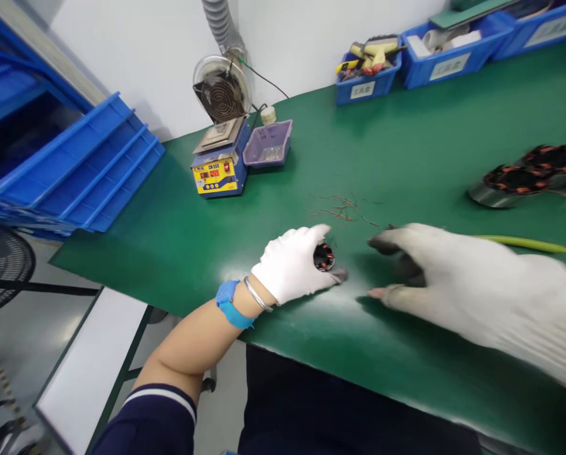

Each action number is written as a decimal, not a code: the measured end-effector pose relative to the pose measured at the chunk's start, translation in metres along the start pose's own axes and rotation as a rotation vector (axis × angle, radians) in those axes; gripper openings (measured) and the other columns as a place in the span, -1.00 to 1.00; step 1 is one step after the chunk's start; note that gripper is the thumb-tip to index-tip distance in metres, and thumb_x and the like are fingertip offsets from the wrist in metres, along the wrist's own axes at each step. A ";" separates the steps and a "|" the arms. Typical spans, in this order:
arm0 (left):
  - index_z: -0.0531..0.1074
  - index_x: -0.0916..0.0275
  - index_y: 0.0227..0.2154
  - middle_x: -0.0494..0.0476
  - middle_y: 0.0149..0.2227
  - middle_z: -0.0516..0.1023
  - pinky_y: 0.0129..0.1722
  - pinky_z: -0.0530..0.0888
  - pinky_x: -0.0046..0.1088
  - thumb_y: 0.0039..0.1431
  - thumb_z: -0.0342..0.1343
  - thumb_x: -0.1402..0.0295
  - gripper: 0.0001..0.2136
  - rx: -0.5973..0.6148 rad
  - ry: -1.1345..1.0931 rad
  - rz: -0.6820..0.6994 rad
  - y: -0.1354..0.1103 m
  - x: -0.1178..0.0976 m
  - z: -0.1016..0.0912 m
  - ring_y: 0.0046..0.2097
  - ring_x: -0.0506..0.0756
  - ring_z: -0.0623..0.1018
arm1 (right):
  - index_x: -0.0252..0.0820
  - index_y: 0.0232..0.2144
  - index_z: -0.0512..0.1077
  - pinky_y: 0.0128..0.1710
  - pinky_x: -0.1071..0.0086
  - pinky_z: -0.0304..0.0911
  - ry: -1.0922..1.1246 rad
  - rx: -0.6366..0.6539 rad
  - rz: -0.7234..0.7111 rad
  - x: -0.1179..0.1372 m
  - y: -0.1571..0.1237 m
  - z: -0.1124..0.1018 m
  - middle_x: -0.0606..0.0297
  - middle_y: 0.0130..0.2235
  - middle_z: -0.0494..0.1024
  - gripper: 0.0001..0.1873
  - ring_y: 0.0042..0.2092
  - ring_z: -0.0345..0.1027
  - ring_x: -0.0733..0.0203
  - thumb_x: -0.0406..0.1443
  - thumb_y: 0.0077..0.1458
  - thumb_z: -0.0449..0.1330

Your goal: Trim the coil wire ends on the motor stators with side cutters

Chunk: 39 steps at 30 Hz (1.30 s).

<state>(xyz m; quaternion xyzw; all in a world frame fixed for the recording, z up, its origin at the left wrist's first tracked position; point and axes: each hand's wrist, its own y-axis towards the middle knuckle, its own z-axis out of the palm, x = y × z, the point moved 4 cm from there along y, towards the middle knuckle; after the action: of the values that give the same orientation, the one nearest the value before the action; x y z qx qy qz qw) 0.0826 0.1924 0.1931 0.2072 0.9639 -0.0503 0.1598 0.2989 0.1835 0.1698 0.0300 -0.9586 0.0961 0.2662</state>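
Right hand [458, 278]: your fingers spread apart, no object visible between them.
Wound stator [328, 258]: left of it, open end facing up at you.
Left hand [295, 262]: nearer, curled around the stator.

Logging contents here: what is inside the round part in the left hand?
Inside the round part, black material and orange pieces show. The left hand covers much of its outer side, and the deeper interior is too dark to tell.
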 end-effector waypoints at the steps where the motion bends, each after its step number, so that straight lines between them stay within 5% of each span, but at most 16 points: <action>1: 0.28 0.20 0.28 0.26 0.17 0.48 0.15 0.51 -0.09 -0.01 0.37 0.01 -0.19 0.019 -0.030 0.018 -0.001 -0.004 0.002 0.16 0.35 0.50 | 0.15 0.13 0.44 -0.47 0.25 0.10 -0.097 0.003 -0.036 0.014 -0.003 0.002 0.10 0.14 0.48 -0.20 -0.21 0.45 -0.21 0.14 -0.21 0.35; 4: 0.10 0.25 0.39 0.35 0.27 0.37 0.19 0.48 -0.06 -0.24 0.46 -0.03 0.13 0.102 -0.186 0.043 -0.005 0.000 -0.002 0.22 0.40 0.45 | 0.15 0.26 0.34 -0.51 0.31 0.12 -0.180 -0.015 -0.140 0.035 -0.006 0.011 0.19 0.21 0.44 -0.13 -0.22 0.50 -0.08 0.05 -0.17 0.29; 7: -0.04 0.24 0.44 0.36 0.30 0.34 0.22 0.45 -0.06 -0.26 0.46 -0.04 0.23 0.149 -0.322 0.049 -0.007 0.008 -0.007 0.23 0.39 0.45 | 0.12 0.26 0.33 -0.48 0.32 0.17 -0.122 0.022 -0.094 0.032 -0.002 0.017 0.22 -0.05 0.59 -0.16 -0.25 0.51 -0.04 -0.04 -0.13 0.26; 11: 0.07 0.15 0.41 0.28 0.09 0.52 0.07 0.52 -0.05 -0.06 0.36 0.01 -0.01 0.074 -0.224 -0.004 -0.005 0.008 -0.001 0.09 0.38 0.54 | 0.06 0.23 0.37 -0.41 0.30 0.21 -0.095 0.068 -0.052 0.034 0.007 0.020 0.25 -0.20 0.63 -0.31 -0.23 0.52 -0.03 -0.12 0.00 0.18; 14: 0.12 0.14 0.39 0.24 -0.05 0.56 -0.06 0.55 -0.08 0.02 0.29 0.03 -0.12 0.011 -0.125 -0.012 -0.003 0.003 0.009 -0.04 0.35 0.57 | 0.00 -0.14 0.54 -0.47 0.32 0.09 -0.195 0.111 -0.111 0.038 0.008 0.022 0.26 -0.23 0.63 -0.66 -0.26 0.50 0.01 -0.13 0.15 0.05; 16: 0.11 0.15 0.39 0.21 -0.08 0.56 -0.11 0.55 -0.13 0.03 0.27 0.08 -0.14 -0.013 -0.080 0.048 -0.004 -0.002 0.013 -0.09 0.31 0.56 | -0.03 -0.34 0.51 -0.52 0.33 0.00 -0.230 0.188 -0.173 0.036 0.005 0.023 0.26 -0.32 0.61 -0.70 -0.37 0.46 0.06 -0.12 0.18 0.01; 20: 0.09 0.21 0.39 0.23 -0.06 0.55 -0.15 0.53 -0.18 0.12 0.20 0.19 -0.22 -0.064 0.044 0.243 -0.012 -0.017 0.019 -0.11 0.28 0.51 | 0.00 -0.37 0.50 -0.52 0.34 0.07 -0.164 0.331 -0.149 0.026 -0.002 0.019 0.29 -0.39 0.59 -0.74 -0.42 0.44 0.07 -0.02 0.04 0.17; 24: 0.10 0.28 0.38 0.25 -0.11 0.56 -0.19 0.50 -0.19 0.20 0.11 0.27 -0.31 -0.084 0.106 0.297 -0.016 -0.022 0.020 -0.14 0.27 0.49 | -0.03 -0.44 0.44 -0.50 0.29 0.11 -0.165 0.226 -0.072 0.025 -0.001 0.011 0.26 -0.44 0.55 -0.66 -0.43 0.41 0.04 0.07 0.02 0.15; 29: 0.00 0.22 0.41 0.21 -0.07 0.53 -0.18 0.51 -0.21 0.05 0.17 0.33 -0.16 -0.036 0.050 0.276 -0.014 -0.015 0.015 -0.14 0.24 0.49 | -0.02 -0.46 0.46 -0.43 0.24 0.17 -0.137 0.081 -0.023 0.018 0.009 -0.001 0.25 -0.43 0.55 -0.61 -0.38 0.43 0.04 0.05 0.11 0.01; 34: -0.02 0.24 0.42 0.22 -0.13 0.51 -0.19 0.51 -0.17 0.04 0.19 0.34 -0.13 -0.036 0.054 0.272 -0.016 -0.014 0.017 -0.15 0.27 0.49 | -0.06 -0.46 0.43 -0.50 0.31 0.13 -0.076 0.219 -0.140 0.028 0.004 0.008 0.27 -0.48 0.52 -0.57 -0.47 0.37 0.12 0.08 0.10 -0.01; 39: -0.02 0.21 0.42 0.23 -0.10 0.51 -0.14 0.53 -0.11 0.02 0.19 0.34 -0.12 -0.011 0.024 0.264 -0.015 -0.015 0.016 -0.12 0.29 0.50 | -0.08 -0.56 0.35 -0.47 0.31 0.10 -0.164 0.127 -0.080 0.035 0.006 0.012 0.26 -0.51 0.49 -0.59 -0.44 0.36 0.12 -0.02 0.16 -0.05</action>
<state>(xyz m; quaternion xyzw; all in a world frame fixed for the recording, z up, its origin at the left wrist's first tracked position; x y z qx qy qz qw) 0.0944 0.1706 0.1833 0.3317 0.9304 -0.0208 0.1544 0.2621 0.1868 0.1766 0.0928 -0.9672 0.1433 0.1883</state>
